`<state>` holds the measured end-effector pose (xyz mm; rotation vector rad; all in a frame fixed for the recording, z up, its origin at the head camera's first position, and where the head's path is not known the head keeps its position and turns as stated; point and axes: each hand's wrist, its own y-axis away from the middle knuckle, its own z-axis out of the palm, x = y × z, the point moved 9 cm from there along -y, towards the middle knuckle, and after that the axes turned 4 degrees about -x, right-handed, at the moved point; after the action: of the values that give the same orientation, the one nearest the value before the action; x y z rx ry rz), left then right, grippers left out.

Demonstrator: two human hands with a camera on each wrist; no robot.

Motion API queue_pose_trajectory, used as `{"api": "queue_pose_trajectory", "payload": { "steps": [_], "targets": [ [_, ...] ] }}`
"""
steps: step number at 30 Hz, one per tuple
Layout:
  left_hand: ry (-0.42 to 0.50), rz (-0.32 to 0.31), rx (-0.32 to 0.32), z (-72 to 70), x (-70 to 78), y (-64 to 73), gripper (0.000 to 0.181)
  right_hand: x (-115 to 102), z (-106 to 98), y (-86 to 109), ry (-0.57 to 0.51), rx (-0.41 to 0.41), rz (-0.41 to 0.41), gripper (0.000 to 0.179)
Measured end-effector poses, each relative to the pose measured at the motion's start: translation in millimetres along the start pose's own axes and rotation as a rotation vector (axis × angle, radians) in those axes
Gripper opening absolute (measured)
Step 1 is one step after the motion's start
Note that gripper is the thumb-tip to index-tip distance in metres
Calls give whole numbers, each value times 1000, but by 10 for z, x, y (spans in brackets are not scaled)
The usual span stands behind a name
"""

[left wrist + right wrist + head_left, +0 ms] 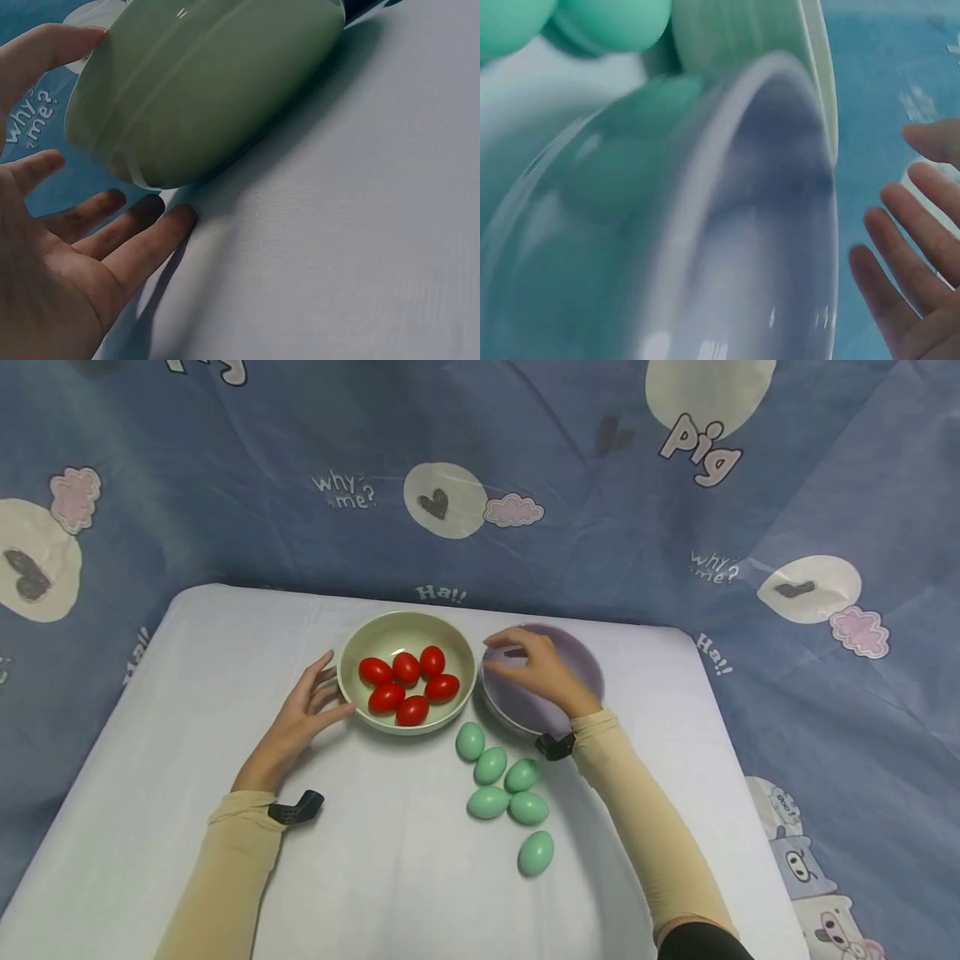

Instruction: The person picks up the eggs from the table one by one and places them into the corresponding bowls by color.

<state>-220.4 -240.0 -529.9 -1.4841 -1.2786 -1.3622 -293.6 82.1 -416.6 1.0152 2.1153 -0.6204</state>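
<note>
The green bowl (397,631) is sitting toward the counter's (375,868) far side, between the hands, its round shape showing no long axis. The left hand (302,706) is lying nearer, spreading its fingers beside the left rim, ungripping; the right hand (542,667) is hovering over the purple bowl (582,664), fingers parted, holding nothing.

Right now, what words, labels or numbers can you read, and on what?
"Pig": blue cloth, upper right.
"why? me?": same cloth, upper middle and right.
"Ha!!": same cloth, behind and beside the table.
Edge lettering: cut off or blurred, unreadable.
None seen on the green bowl or purple bowl.
</note>
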Motion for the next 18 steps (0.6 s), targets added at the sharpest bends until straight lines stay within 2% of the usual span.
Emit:
{"api": "queue_pose_trajectory", "payload": {
  "steps": [5,8,12,15,18],
  "targets": [
    [-15,16,-7,23,18,26,101,192,-355,292,51,188,20,36],
    [-40,16,-18,39,20,69,101,336,-598,485,64,338,49,36],
    [-70,8,-19,36,7,162,101,572,-835,748,7,513,123,37],
    [-61,34,-7,29,15,253,102,670,-878,922,-103,564,198,41],
    [-42,81,6,32,43,348,97,719,-827,1048,-228,562,277,47]
  ]
}}
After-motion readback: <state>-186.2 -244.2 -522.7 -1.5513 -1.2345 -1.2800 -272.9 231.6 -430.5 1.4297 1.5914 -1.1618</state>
